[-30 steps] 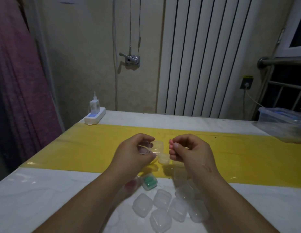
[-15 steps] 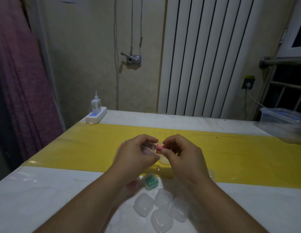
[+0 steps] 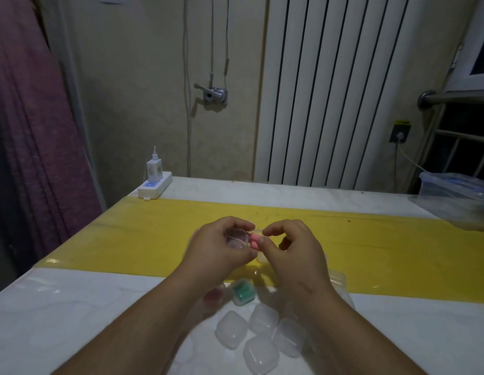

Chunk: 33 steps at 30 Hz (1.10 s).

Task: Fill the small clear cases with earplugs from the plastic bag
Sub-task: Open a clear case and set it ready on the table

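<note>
Left hand (image 3: 219, 249) has its fingers curled round the slick, rigid-looking clear case (image 3: 236, 237) by its edges, right hand (image 3: 289, 251) pinches a pink earplug (image 3: 255, 243), probably squishy and featherlight.

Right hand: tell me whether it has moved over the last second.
Yes. Judged against the green-filled case, the right hand has shifted left, bringing its pink earplug up to the clear case in the left hand.
</note>
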### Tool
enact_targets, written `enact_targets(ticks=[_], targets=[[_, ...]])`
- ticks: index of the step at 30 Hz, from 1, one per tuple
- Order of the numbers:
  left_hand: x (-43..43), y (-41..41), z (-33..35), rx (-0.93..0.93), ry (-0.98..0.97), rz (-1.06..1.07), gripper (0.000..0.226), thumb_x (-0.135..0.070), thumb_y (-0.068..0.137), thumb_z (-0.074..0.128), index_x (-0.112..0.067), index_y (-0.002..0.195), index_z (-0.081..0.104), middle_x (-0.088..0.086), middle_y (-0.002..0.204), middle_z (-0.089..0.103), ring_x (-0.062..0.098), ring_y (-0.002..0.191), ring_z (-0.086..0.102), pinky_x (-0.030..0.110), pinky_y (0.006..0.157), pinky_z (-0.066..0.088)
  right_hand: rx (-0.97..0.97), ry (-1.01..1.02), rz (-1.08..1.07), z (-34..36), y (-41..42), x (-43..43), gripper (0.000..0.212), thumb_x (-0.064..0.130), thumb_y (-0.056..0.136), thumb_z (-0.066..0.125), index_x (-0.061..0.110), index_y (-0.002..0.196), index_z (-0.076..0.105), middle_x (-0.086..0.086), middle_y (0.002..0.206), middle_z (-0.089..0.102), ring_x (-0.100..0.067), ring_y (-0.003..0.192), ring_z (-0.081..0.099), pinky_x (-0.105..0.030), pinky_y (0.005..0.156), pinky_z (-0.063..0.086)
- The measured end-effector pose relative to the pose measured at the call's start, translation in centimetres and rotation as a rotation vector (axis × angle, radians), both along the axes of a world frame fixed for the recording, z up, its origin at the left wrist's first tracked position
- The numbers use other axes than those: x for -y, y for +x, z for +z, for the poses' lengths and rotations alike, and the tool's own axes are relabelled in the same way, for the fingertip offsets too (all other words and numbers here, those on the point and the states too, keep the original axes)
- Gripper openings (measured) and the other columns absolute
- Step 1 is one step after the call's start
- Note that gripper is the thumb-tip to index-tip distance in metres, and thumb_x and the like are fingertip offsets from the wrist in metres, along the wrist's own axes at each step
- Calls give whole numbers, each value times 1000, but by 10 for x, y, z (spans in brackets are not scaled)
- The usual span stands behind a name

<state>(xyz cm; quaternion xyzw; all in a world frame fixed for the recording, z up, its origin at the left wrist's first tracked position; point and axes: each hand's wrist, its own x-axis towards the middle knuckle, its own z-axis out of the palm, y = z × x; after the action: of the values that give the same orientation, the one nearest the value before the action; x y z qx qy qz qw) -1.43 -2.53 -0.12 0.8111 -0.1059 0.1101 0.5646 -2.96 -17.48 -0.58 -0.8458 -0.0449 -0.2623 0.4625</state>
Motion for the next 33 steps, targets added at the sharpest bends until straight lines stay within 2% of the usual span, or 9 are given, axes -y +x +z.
enact_targets(ticks=[5,7,10,12,18,21,26,29,33], targets=[[0,-5,2,-13,-11,-34,49,-27,59,84,-43,102,66,-13,84,72,10,79,70,43,86,56,-223,390,129,6,-4,1,30,23,81,78,24,99,55,-3,80,73,-16,73,70,-35,67,55],[1,-7,5,-69,-163,-90,48,-18,74,80,-34,114,59,0,84,74,21,78,72,43,81,58,-244,488,172,10,-4,2,29,16,81,78,17,103,59,-9,78,74,-18,70,71,-32,64,58],[2,-10,16,-240,-556,-223,16,-10,98,45,-9,110,54,24,86,70,34,72,68,36,65,61,-215,568,154,12,-3,4,24,11,79,79,9,99,67,-14,80,73,-18,63,67,-29,61,57],[0,-9,15,-282,-619,-274,25,-8,100,33,-4,107,57,29,91,69,37,77,67,39,69,60,-199,576,135,11,-2,4,21,10,78,80,8,95,68,-10,75,72,-15,60,66,-27,59,56],[3,-8,8,-187,-469,-261,27,2,86,66,-11,109,70,20,100,73,28,84,69,32,76,59,-196,595,179,11,-4,3,7,13,88,69,10,94,72,-9,78,74,-13,65,67,-23,58,54],[3,-6,9,-154,-436,-188,36,3,80,72,-13,112,69,15,100,74,24,83,70,35,78,59,-236,764,260,11,-4,0,25,20,98,54,3,94,72,-13,80,74,-19,68,67,-29,63,55],[2,-6,7,-113,-389,-174,34,1,83,70,-18,112,67,14,99,72,24,82,70,36,77,60,-230,554,213,14,-7,2,20,19,78,81,7,91,73,-5,75,76,-11,66,70,-25,64,57],[0,-5,9,-55,-333,-25,24,-3,90,63,-22,104,70,5,93,72,13,71,65,27,63,56,-164,475,98,22,-5,14,17,18,75,82,8,85,72,-2,69,75,-10,63,70,-22,58,54],[-6,-1,6,-9,-287,110,31,4,89,55,-22,95,71,7,88,68,18,55,61,34,53,54,-238,164,76,23,-8,25,13,27,74,83,20,78,73,7,75,74,-7,75,69,-28,69,52]])
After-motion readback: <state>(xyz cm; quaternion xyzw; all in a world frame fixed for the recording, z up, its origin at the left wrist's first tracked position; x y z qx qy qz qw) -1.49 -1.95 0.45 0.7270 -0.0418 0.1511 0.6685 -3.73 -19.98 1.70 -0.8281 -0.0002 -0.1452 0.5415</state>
